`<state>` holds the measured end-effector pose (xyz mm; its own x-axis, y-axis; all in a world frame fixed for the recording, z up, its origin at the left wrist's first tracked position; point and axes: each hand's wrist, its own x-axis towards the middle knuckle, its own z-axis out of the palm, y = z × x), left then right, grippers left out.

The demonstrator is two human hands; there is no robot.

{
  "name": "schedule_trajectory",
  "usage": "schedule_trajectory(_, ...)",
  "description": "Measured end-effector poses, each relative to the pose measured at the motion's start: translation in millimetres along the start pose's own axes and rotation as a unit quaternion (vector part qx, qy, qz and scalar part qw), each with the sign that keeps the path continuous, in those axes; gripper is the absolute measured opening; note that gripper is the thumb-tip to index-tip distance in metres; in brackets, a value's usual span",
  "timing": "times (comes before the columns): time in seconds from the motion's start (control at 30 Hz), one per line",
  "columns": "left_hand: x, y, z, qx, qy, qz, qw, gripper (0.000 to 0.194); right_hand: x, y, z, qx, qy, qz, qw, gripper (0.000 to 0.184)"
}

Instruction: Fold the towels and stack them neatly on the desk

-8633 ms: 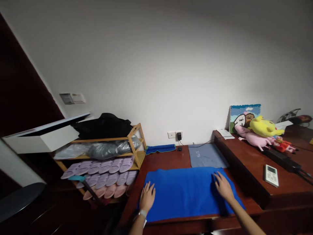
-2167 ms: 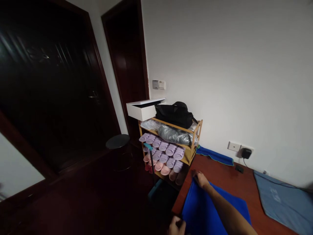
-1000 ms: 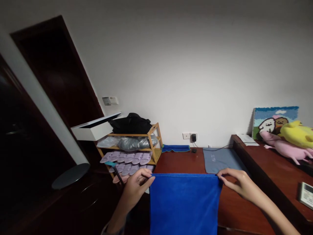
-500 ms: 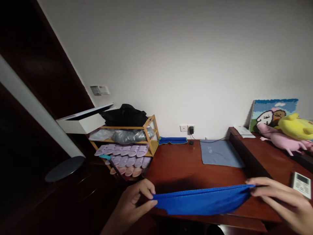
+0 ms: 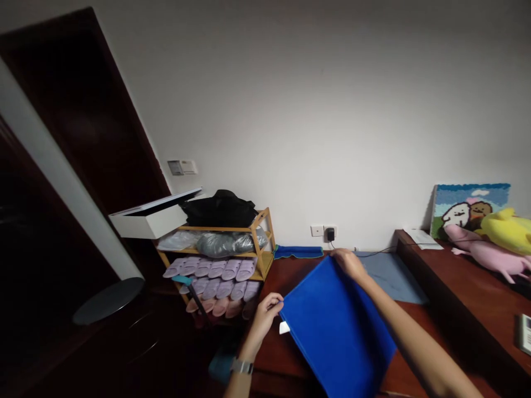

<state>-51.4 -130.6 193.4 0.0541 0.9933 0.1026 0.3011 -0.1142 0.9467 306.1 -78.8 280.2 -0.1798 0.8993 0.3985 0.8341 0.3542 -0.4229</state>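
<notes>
Head view: blue towel (image 5: 336,331) between hands (image 5: 267,316) (image 5: 350,263)

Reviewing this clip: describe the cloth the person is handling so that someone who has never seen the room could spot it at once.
Find the reddish-brown wooden desk against the wall. Above it, the left hand and right hand hold a vivid blue towel by its edges. Unlike the narrow folded blue cloth by the wall and the paler grey-blue mat, it is the large, saturated blue one in the hands.

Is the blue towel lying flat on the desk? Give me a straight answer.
No: the left hand and right hand hold the blue towel up at a slant above the desk.
</notes>
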Motion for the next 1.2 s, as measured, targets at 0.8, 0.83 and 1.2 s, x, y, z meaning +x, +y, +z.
schedule_trajectory(0.8,-85.2,-153.8,28.7,0.309,-0.004,-0.043,0.950,0.018,-226.3,53.5,176.8,-0.109,-0.175,0.172,0.963,0.059)
schedule_trajectory(0.83,-87.5,-151.7,31.7,0.327,-0.010,-0.039,0.944,0.019,-235.0,51.3,183.7,-0.110,-0.162,0.182,0.964,0.059)
schedule_trajectory(1.2,-90.6,-153.7,38.3,0.493,0.051,0.028,0.868,0.035,-306.9,22.5,219.4,-0.090,-0.099,0.239,0.962,0.069)
